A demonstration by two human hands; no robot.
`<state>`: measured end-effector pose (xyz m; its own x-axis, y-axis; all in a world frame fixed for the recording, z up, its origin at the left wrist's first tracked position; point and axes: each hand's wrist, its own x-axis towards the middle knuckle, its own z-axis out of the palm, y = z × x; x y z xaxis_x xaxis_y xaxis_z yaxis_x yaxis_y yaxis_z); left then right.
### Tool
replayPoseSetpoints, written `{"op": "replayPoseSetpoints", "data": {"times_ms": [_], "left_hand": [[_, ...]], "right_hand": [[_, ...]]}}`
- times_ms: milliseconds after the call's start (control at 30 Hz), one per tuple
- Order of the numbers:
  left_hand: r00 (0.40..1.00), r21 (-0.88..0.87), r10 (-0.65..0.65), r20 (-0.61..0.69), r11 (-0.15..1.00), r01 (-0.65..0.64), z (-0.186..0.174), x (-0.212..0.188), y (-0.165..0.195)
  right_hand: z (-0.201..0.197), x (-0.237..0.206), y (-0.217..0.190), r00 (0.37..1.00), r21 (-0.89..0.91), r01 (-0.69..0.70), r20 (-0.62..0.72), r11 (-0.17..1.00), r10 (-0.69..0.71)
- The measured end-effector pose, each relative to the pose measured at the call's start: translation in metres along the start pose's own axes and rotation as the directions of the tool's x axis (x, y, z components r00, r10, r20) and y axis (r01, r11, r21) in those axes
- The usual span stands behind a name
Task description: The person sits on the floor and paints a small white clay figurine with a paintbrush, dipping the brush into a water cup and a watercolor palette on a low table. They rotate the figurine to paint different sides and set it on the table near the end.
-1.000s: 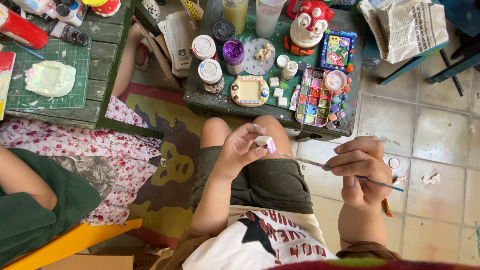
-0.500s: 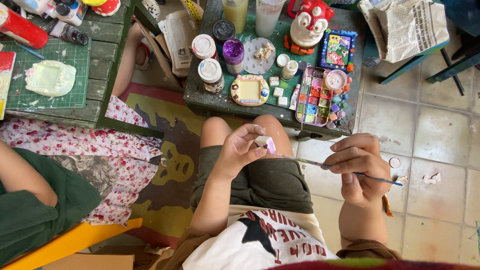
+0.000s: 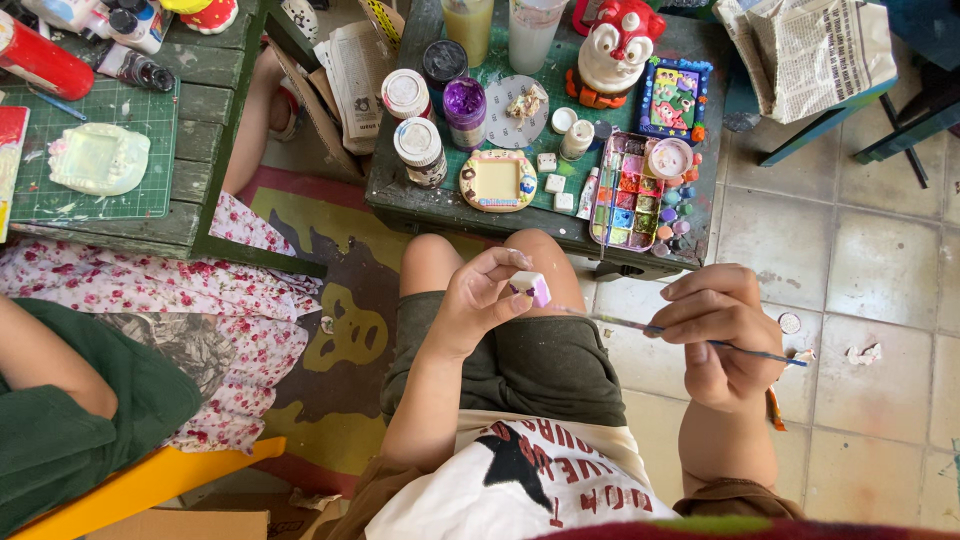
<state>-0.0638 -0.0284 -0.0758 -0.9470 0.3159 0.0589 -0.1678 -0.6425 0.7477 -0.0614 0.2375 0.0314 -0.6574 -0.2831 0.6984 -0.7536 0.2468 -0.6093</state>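
Your left hand (image 3: 480,300) is raised over your lap, and its fingers (image 3: 500,268) are closed on a small white block (image 3: 530,288), a chunky little cube with a purple-painted face, pinched between thumb and fingertips just above your knees. Your right hand (image 3: 722,335) is curled shut around a thin paintbrush (image 3: 660,328), a slim rod that runs from your fist leftward, its tip ending just beside the block; whether the tip touches the paint I cannot tell. Both hands sit in front of the near edge of the dark green wooden surface (image 3: 400,195), whose planks look worn and scuffed.

Near that edge, towards the right corner, lies a rectangular paint palette (image 3: 632,195) with small square wells of bright colour. Left of it rests a flat cream frame (image 3: 498,180) with a rounded outline and a decorated rim, and a few small white cubes (image 3: 556,184) lie between the two. Behind the frame stand squat round jars: one with a white lid (image 3: 417,140), one with a glossy purple lid (image 3: 464,100). At the far edge a glossy red and white figurine (image 3: 616,50) stands upright, with a square, brightly painted tile (image 3: 672,98) just beside it.

To your left, a second wooden surface carries a green gridded cutting mat (image 3: 150,130) with a pale, lumpy plaster piece (image 3: 98,158) on it. Another person in floral cloth (image 3: 150,290) sits beside it. The floor under your right hand is pale, stained tile (image 3: 870,270).
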Motion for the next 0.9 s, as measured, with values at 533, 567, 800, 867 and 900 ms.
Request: {"op": "replayPoseSetpoints", "data": {"times_ms": [533, 567, 800, 867, 900], "left_hand": [[1.000, 0.012, -0.020, 0.011, 1.000, 0.020, -0.0057, 0.0022, -0.0083], [1.000, 0.013, -0.025, 0.010, 1.000, 0.025, -0.0060, 0.0019, -0.0086], [0.999, 0.005, -0.029, 0.015, 1.000, 0.029, -0.0067, 0.0044, -0.0084], [0.999, 0.003, -0.032, 0.030, 0.999, 0.032, -0.0063, 0.0043, -0.0084], [0.998, -0.025, -0.043, 0.035, 0.999, 0.044, -0.0057, 0.0040, -0.0085]], "right_hand": [[0.0002, -0.0014, 0.0008, 0.998, -0.024, -0.023, -0.058, 0.999, 0.022], [-0.0003, -0.0017, 0.0011, 0.999, -0.015, -0.023, -0.031, 1.000, 0.023], [-0.0011, -0.0035, 0.0037, 1.000, -0.009, -0.014, -0.022, 1.000, 0.014], [-0.0006, -0.0051, 0.0033, 1.000, -0.019, -0.012, -0.008, 1.000, 0.011], [-0.0004, -0.0055, 0.0033, 1.000, 0.008, -0.009, -0.002, 1.000, 0.009]]}}
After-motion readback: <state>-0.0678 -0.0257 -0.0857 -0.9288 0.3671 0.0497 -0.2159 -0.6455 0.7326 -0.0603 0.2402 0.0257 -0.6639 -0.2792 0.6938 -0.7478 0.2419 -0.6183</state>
